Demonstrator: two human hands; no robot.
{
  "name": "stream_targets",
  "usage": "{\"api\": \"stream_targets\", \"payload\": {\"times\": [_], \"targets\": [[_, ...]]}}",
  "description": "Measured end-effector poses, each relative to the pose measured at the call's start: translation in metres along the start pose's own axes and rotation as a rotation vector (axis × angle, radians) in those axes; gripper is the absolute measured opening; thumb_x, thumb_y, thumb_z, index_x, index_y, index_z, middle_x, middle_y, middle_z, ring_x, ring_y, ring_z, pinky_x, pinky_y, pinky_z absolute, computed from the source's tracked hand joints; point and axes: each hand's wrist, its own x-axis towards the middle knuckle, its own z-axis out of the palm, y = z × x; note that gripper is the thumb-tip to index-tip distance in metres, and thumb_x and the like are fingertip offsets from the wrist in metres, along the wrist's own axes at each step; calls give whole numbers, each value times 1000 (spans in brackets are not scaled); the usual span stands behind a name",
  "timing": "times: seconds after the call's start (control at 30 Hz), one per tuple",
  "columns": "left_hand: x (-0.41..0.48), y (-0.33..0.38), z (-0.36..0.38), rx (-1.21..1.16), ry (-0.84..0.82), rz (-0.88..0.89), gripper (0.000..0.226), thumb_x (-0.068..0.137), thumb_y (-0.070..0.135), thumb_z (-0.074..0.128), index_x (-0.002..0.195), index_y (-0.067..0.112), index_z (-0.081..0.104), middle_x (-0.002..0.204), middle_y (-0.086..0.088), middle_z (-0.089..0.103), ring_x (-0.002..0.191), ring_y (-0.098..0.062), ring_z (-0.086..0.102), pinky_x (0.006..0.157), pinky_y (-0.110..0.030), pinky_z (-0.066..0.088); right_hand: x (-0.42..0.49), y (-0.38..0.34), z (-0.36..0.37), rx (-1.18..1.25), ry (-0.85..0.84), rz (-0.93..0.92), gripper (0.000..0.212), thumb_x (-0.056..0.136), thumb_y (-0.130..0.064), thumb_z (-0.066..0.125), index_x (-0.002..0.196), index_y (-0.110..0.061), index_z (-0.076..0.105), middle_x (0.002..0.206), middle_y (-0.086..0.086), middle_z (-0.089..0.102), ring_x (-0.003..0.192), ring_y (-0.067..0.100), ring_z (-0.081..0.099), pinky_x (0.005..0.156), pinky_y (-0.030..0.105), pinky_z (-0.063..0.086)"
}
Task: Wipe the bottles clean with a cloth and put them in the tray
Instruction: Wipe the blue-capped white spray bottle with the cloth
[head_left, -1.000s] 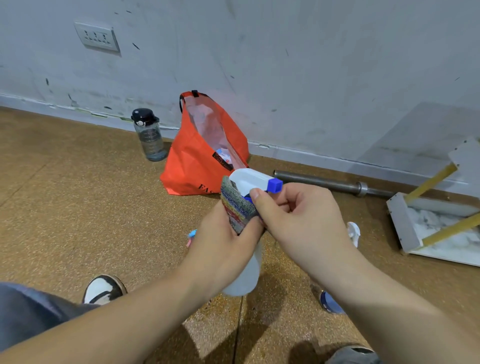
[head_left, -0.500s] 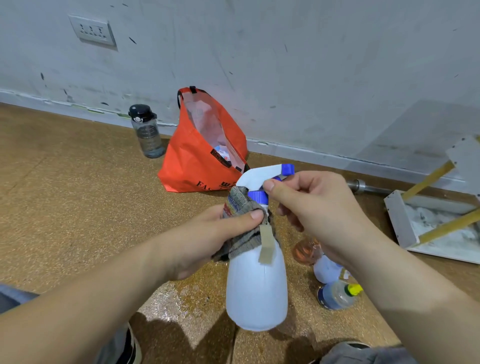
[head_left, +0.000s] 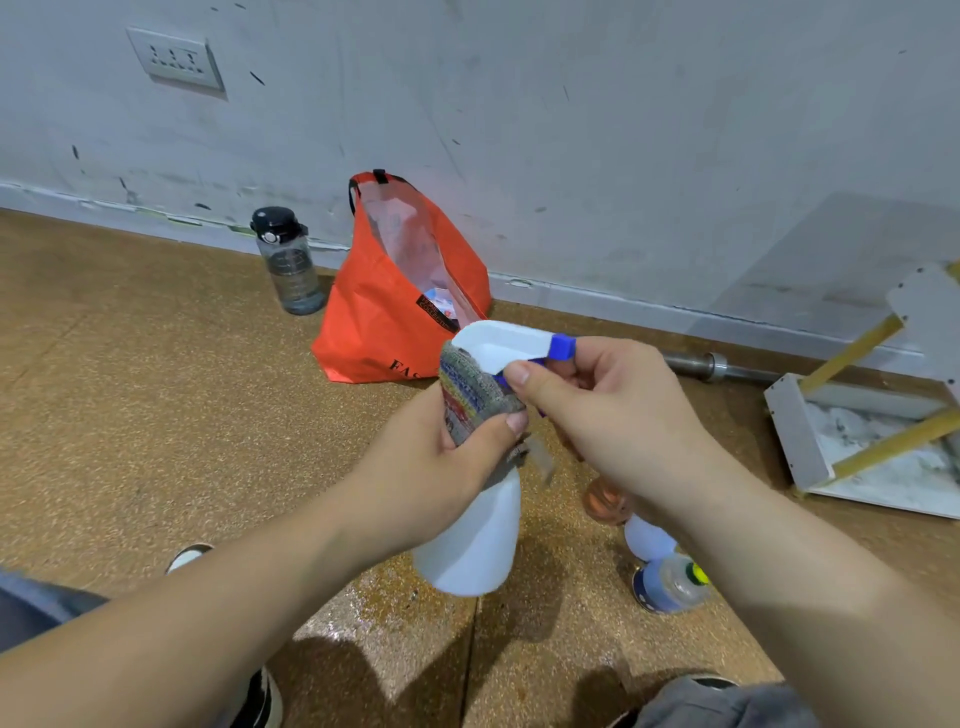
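Above the floor (head_left: 130, 415), left hand (head_left: 441, 467) clamps cloth (head_left: 470, 389) on spray bottle (head_left: 472, 545), right hand (head_left: 613, 415) pinches sprayer (head_left: 498, 345).

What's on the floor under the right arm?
Three small bottles show: an amber bottle, a white bottle, and a blue-labelled bottle with a yellow cap. The right forearm covers parts of them; anything more beneath is hidden.

White spray bottle (head_left: 475, 540), blue nozzle; grey striped cloth (head_left: 470, 395); orange bag (head_left: 384, 317).
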Motion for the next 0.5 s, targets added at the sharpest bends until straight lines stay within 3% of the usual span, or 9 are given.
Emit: {"api": "stream_targets", "payload": {"times": [0.07, 0.17, 0.23, 0.33, 0.43, 0.5], "targets": [[-1, 7, -4, -91, -90, -37, 16, 103, 24, 61, 116, 16, 68, 105, -4, 79, 93, -15, 74, 77, -25, 58, 5, 0, -4, 14, -9, 7, 6, 94, -22, 75, 94, -20, 80, 51, -14, 51, 47, 3, 40, 48, 15, 34], [-4, 9, -11, -145, -135, -67, 20, 105, 18, 55, 119, 9, 68, 111, -10, 78, 103, -26, 74, 86, -32, 59, 5, 1, -8, -35, -30, -6, 26, 97, -26, 71, 72, -26, 73, 53, -8, 43, 50, 8, 36, 48, 17, 32], [-3, 7, -13, -182, -111, -93, 21, 106, 15, 54, 120, 6, 67, 115, -18, 75, 101, -27, 72, 89, -40, 57, 2, -1, -11, -65, -30, -31, 22, 99, -26, 67, 79, -17, 72, 54, -10, 41, 48, 5, 33, 47, 12, 30], [1, 7, -17, -351, 3, -217, 17, 102, 15, 62, 115, 9, 70, 112, -23, 74, 93, -27, 68, 78, -35, 55, -5, -6, -16, -145, -27, -149, 22, 99, -28, 66, 100, -8, 75, 63, -8, 56, 52, 2, 39, 53, 10, 34], [5, 9, -22, -671, 39, -385, 40, 84, 21, 69, 121, 7, 73, 124, -19, 73, 118, -39, 67, 109, -51, 49, -14, -11, -16, -217, -40, -230, 28, 97, -32, 69, 102, -5, 75, 76, 10, 69, 61, 14, 48, 60, 22, 40], [4, 11, -21, -799, 34, -417, 45, 79, 25, 63, 118, 4, 75, 129, -20, 70, 115, -36, 67, 112, -50, 43, -15, -9, -16, -166, 10, -172, 36, 95, -34, 71, 96, 2, 72, 64, 11, 56, 55, 13, 40, 53, 24, 34]]}}
